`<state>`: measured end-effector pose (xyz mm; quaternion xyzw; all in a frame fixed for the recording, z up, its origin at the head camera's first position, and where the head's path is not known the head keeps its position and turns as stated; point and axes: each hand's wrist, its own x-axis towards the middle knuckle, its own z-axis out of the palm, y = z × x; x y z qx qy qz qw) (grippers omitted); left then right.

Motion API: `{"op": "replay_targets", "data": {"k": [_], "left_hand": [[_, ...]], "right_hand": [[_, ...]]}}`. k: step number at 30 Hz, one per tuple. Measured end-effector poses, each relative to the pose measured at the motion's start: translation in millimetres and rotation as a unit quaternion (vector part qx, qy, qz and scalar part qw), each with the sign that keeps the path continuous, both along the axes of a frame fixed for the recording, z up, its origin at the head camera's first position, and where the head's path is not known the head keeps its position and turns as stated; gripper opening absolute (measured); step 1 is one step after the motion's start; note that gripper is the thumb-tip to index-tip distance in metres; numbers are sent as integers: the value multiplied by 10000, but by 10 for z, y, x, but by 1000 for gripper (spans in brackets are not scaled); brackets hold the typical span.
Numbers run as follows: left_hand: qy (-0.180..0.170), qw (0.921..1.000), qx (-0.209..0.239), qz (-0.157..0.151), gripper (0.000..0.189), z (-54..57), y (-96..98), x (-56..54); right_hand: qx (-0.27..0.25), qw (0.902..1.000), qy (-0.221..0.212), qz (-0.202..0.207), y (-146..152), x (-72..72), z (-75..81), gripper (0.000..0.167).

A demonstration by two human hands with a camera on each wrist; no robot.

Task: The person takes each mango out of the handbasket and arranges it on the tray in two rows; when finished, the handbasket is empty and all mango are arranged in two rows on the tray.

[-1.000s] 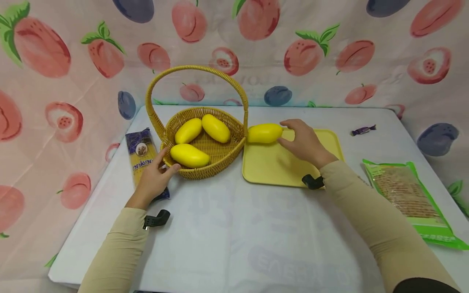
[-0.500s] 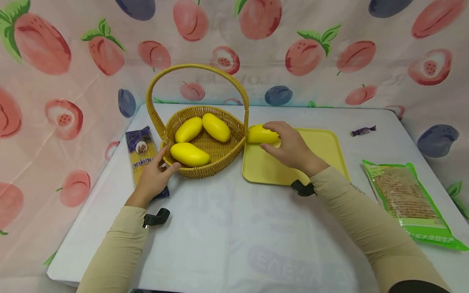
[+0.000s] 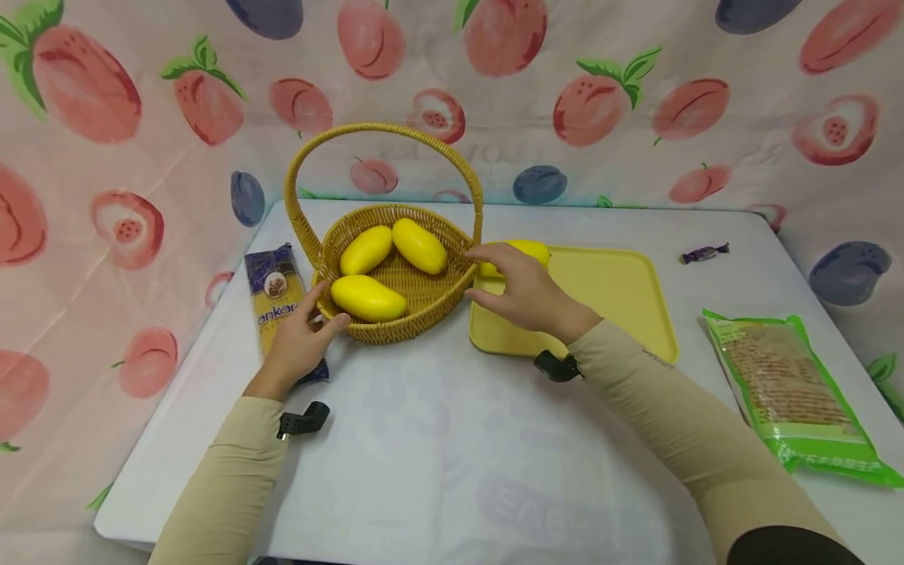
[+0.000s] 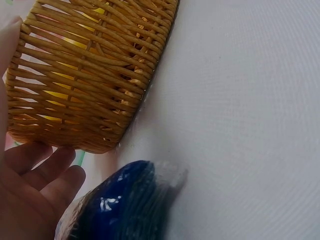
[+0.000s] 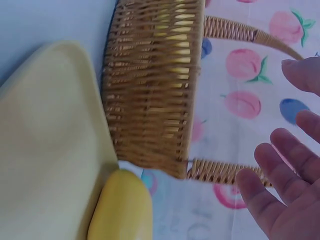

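A woven basket (image 3: 431,302) with a tall arched handle stands left of the middle of the table. Three yellow mangoes lie in it, the nearest mango (image 3: 369,299) at its front left. My left hand (image 3: 300,345) holds the basket's left end, thumb toward the front and fingers round the side. In the left wrist view, its fingers (image 4: 55,167) touch the weave. My right hand (image 3: 526,294) is raised beside the basket's right rim, fingers spread and holding nothing. Another mango (image 5: 122,207) lies on the yellow tray (image 3: 614,306), partly hidden behind that hand in the head view.
A blue-and-yellow pasta packet (image 3: 271,294) lies left of the basket, partly behind my left hand. A purple-wrapped candy (image 3: 704,253) sits at the back right. On the right lies a green-edged food bag (image 3: 791,384). Patterned cloth hangs behind the table.
My right hand has left the mango on the tray and moved left, over it, to the basket's right rim. My left hand stays at the basket.
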<state>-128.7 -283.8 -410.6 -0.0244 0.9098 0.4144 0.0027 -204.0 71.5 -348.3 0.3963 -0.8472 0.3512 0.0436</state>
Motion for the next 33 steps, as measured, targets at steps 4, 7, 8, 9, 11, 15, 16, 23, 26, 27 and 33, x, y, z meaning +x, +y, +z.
{"op": "replay_targets", "data": {"k": [4,7,8,9,11,15,16,23,26,27,33], "left_hand": [[61,10000,-59,2,77,-13,-6,-7],[70,9999,-80,18,79,-16,-6,-13],[64,9999,-85,15,79,-15,-6,-12],[55,9999,-89,23,79,-16,-9,-11],[59,9999,-90,9,79,-13,-13,-6],[55,10000,-79,-24,78,-5,-16,2],[48,10000,-77,-28,78,-4,-16,3],[-14,10000,-63,-48,79,11,-7,11],[3,10000,-68,-56,79,8,-9,11],[12,10000,-65,-60,79,7,-9,10],[44,10000,-61,-57,79,-10,-21,3]], "right_hand": [[113,9998,-31,140,-126,-16,18,53],[202,9995,-199,149,-226,-40,28,55],[225,9993,-278,138,-259,-50,31,55],[244,9989,-367,126,-292,-58,36,56],[284,9981,-537,104,-356,-81,36,57],[404,9967,-696,30,-474,-140,35,59],[441,9965,-715,6,-502,-158,34,59],[679,9925,-972,-292,-683,-269,41,63],[768,9905,-1072,-401,-755,-306,44,66],[772,9897,-1125,-425,-776,-316,46,67],[877,9862,-1305,-526,-886,-391,25,70]]}}
